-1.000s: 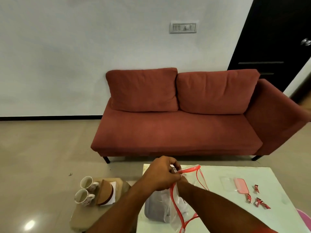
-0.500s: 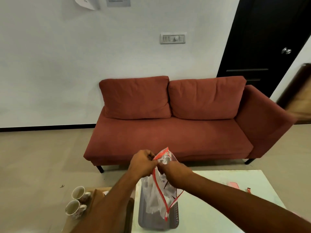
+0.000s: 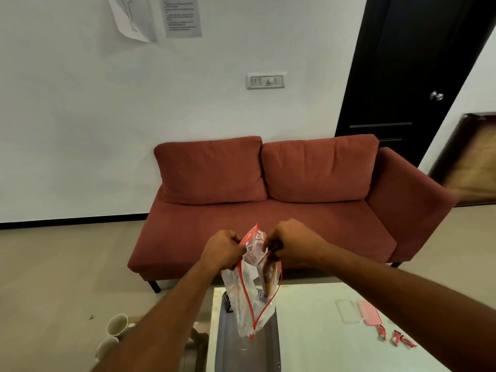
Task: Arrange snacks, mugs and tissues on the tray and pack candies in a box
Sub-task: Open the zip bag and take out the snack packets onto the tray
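Observation:
I hold a clear zip bag (image 3: 248, 299) with a red seal up in the air, over a dark grey tray (image 3: 228, 347) on the pale table (image 3: 316, 339). My left hand (image 3: 222, 252) pinches one side of the bag's mouth and my right hand (image 3: 292, 244) pinches the other. A brown snack (image 3: 269, 277) shows inside the bag. Two white mugs (image 3: 112, 334) stand on a low stool at the lower left. A clear box (image 3: 346, 311), its pink lid (image 3: 370, 312) and red-wrapped candies (image 3: 397, 338) lie on the table's right side.
A red sofa (image 3: 268, 210) stands against the white wall behind the table. A black door (image 3: 408, 76) is at the right. Beige floor lies to the left of the table.
The bag has been lifted higher above the tray and both hands have pulled apart at its mouth. My view has tilted upward, showing more wall.

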